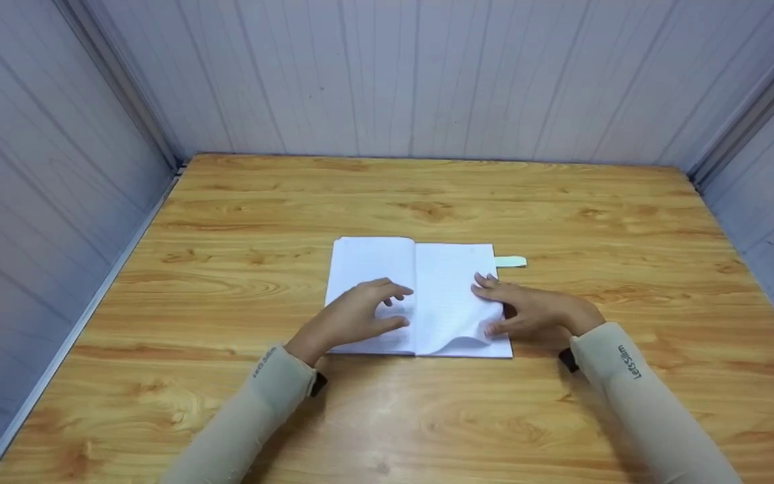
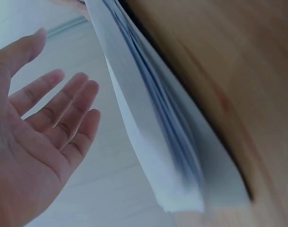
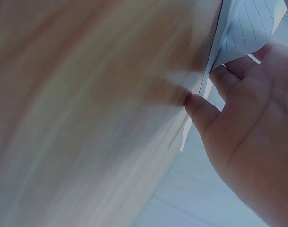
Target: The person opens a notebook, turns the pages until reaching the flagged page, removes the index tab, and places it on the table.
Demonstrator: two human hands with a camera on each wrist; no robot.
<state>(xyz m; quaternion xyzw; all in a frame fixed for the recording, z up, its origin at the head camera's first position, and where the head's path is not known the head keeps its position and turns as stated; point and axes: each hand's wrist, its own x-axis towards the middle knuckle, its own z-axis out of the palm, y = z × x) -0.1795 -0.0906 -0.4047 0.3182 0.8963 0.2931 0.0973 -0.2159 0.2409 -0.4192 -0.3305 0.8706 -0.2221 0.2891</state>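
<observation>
A notebook [image 1: 451,275] lies open on the wooden table, its lined white pages facing up. Over its left page, my left hand [image 1: 363,312] hovers with loosely bent fingers apart and nothing between them. The left wrist view shows that palm [image 2: 35,146] beside the thick stack of pages [image 2: 134,104]. At the right edge, my right hand [image 1: 528,306] touches the right page with spread fingers, its thumb near the lower edge. The page's lower corner [image 1: 471,329] bulges up, and the right wrist view shows this lined sheet [image 3: 250,30] curling against the fingers.
A pale green tab [image 1: 510,261] sticks out from the notebook's right side. The wood-grain table [image 1: 387,417] spreads around it, with white panel walls [image 1: 380,81] at the back and both sides.
</observation>
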